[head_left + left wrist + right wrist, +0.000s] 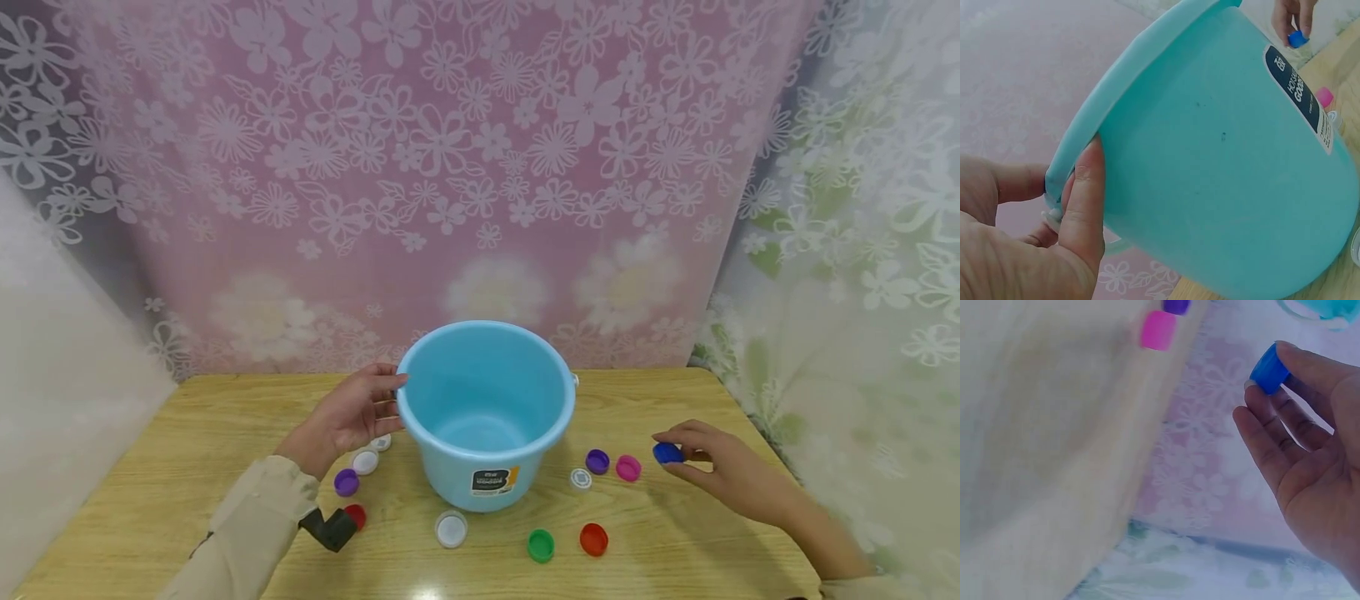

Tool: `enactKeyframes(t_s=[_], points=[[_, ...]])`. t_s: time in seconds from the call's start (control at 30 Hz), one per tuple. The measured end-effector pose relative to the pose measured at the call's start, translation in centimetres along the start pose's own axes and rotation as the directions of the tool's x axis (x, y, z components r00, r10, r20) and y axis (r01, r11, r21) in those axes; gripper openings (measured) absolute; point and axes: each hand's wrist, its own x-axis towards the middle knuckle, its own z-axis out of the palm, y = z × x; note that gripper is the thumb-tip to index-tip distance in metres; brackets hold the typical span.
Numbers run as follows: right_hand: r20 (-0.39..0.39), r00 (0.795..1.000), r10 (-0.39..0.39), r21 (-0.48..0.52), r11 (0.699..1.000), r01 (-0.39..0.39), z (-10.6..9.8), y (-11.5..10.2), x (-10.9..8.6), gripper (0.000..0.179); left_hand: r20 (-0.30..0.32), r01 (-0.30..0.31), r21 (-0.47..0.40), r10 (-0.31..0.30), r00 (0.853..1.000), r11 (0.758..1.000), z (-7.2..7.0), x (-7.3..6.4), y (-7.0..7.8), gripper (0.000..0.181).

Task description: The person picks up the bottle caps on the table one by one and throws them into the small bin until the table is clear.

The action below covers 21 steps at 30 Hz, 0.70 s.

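A light blue bucket (486, 479) with a dark label stands upright on the wooden table, and its visible inside holds nothing. My left hand (358, 410) grips the rim at its left side; the left wrist view shows the thumb and fingers pinching the bucket (1222, 162) edge near a white handle joint. Off to the right of the bucket, my right hand (716, 467) holds a blue bottle cap (667, 452) above the table. In the right wrist view the cap (1270, 370) is pinched between thumb and fingertips, with other fingers spread apart.
Loose caps lie around the bucket: purple (597, 461), pink (628, 468), red (594, 539), green (541, 545) and white (452, 529), with several more on the left. Floral curtains (480, 208) hang behind and beside the wooden table (225, 467). A black strap piece (332, 529) sits at the left sleeve.
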Motion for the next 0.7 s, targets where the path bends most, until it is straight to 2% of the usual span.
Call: enactKeyframes(t_s=[0.13, 0.4, 0.7], points=[[-0.055, 0.998, -0.023, -0.004, 1.000, 0.023, -1.3, -0.9, 0.9, 0.032, 0.013, -0.004, -0.009, 0.004, 1.000, 1.000, 0.0, 0.0, 0.0, 0.025], [-0.112, 0.990, -0.084, -0.080, 0.994, 0.075, -4.2, -2.6, 3.7, 0.035, -0.004, -0.031, -0.016, 0.031, 1.000, 0.999, 0.0, -0.1, -0.4, 0.030], [-0.159, 0.975, -0.157, -0.098, 0.985, 0.143, -7.0, -4.1, 6.3, 0.040, 0.002, -0.037, -0.036, 0.037, 0.999, 0.999, 0.1, -0.1, -0.5, 0.032]])
